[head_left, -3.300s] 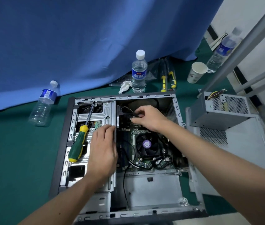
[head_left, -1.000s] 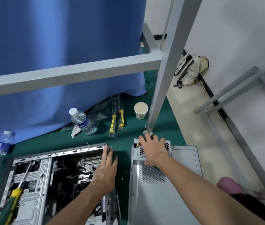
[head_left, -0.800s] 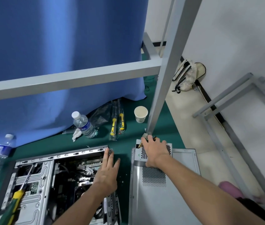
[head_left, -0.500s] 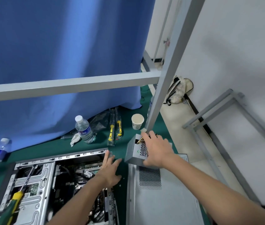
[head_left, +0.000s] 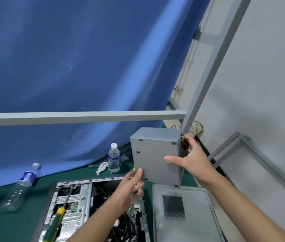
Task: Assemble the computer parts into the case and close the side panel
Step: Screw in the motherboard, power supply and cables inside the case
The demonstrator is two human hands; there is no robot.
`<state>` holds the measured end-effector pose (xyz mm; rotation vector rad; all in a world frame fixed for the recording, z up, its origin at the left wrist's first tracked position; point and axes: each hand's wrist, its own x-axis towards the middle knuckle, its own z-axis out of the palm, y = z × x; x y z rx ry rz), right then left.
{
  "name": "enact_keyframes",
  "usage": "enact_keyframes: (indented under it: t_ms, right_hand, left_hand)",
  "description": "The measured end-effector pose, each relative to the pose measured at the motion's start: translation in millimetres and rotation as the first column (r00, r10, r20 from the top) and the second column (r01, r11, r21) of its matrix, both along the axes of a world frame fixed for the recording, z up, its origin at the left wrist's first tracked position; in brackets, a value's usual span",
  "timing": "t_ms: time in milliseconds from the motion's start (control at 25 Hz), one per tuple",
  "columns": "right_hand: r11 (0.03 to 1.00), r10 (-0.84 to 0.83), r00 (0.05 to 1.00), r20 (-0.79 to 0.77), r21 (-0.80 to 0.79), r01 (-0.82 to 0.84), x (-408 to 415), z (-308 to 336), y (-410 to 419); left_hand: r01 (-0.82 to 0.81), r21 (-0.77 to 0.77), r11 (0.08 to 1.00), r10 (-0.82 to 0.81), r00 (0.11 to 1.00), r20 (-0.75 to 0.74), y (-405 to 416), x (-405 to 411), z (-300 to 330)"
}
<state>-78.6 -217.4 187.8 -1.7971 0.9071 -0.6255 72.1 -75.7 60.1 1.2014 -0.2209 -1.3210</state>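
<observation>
The power supply (head_left: 156, 158), previously resting on the side panel (head_left: 187, 213), is now lifted above it, gripped by the right hand (head_left: 189, 158) and steadied by the open left hand (head_left: 129, 187), ready for the one case (head_left: 71, 206) left of the panel; also present: two bottles, one screwdriver (head_left: 56, 222).

right hand (head_left: 193, 160) grips power supply (head_left: 156, 159) aloft | left hand (head_left: 131, 186) touches, maybe, its lower corner | open case (head_left: 71, 203) and side panel (head_left: 190, 224) beneath
</observation>
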Motion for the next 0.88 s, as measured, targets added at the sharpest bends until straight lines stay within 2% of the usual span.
enact_keyframes:
  t_ms: [80, 160, 280, 400, 600, 720, 880]
  right_hand:
    - [0.994, -0.007, 0.978, 0.208, 0.105, -0.016, 5, 14, 24]
    - [0.981, -0.019, 0.936, 0.352, 0.187, -0.050, 12, 27, 44]
    - [0.954, -0.068, 0.864, 0.499, 0.286, -0.090, 24, 41, 73]
    - [0.927, -0.085, 0.798, 0.597, 0.342, -0.157, 27, 52, 93]
    - [0.848, -0.129, 0.731, 0.670, 0.457, -0.269, 25, 60, 110]
    - [0.824, -0.136, 0.761, 0.635, 0.498, -0.269, 23, 56, 109]
    - [0.806, -0.099, 0.815, 0.571, 0.527, -0.271, 22, 49, 100]
  left_hand:
    - [-0.004, -0.120, 0.993, -0.009, 0.994, -0.110, 19, 6, 18]
    - [-0.025, -0.246, 0.969, -0.016, 0.986, -0.166, 33, 11, 42]
    - [-0.012, -0.440, 0.898, -0.061, 0.987, -0.151, 48, 14, 83]
    - [-0.024, -0.531, 0.847, -0.036, 0.994, -0.102, 62, 11, 115]
    - [-0.019, -0.547, 0.837, 0.086, 0.992, 0.097, 78, 16, 148]
    - [-0.009, -0.570, 0.821, 0.163, 0.962, 0.220, 84, 23, 165]
    - [-0.069, -0.552, 0.831, 0.283, 0.907, 0.311, 93, 34, 187]
